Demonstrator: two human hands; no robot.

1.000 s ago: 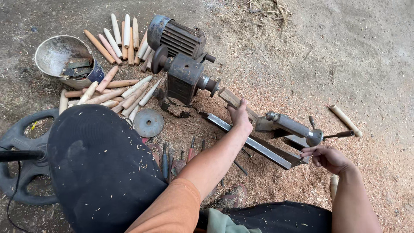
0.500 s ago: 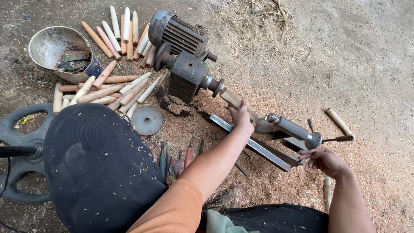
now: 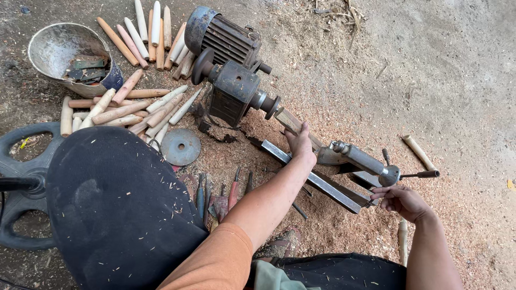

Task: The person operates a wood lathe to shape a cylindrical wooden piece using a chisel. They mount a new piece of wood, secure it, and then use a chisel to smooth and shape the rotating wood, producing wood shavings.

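A small ground-level lathe (image 3: 301, 139) lies across the sawdust-covered floor and serves as the landmark here. Nearer the camera than the lathe, a knee in dark trousers (image 3: 115, 207) fills the lower left of the view. At the lathe's far left end sits the ribbed electric motor (image 3: 223, 37), joined to the dark headstock block (image 3: 234, 91). Left of the knee, well away from the lathe, lies a black weight plate (image 3: 21, 182). Far left of the motor stands a dented metal bowl (image 3: 67, 56) holding scraps. Between bowl and headstock, turned wooden pegs (image 3: 129, 107) lie scattered in two loose heaps. At the lathe's right end is the grey tailstock (image 3: 357, 158) with its crank handle (image 3: 419, 174). Just in front of the headstock lies a round metal disc (image 3: 180, 146), and beside it a few chisels (image 3: 217, 193).

A square wooden blank (image 3: 293, 122) sits on the lathe between headstock and tailstock. The left hand (image 3: 301, 146) is closed around the blank's near end. The right hand (image 3: 400, 201) rests just below the tailstock, fingers loosely curled, touching the bed's end, gripping nothing that can be seen.
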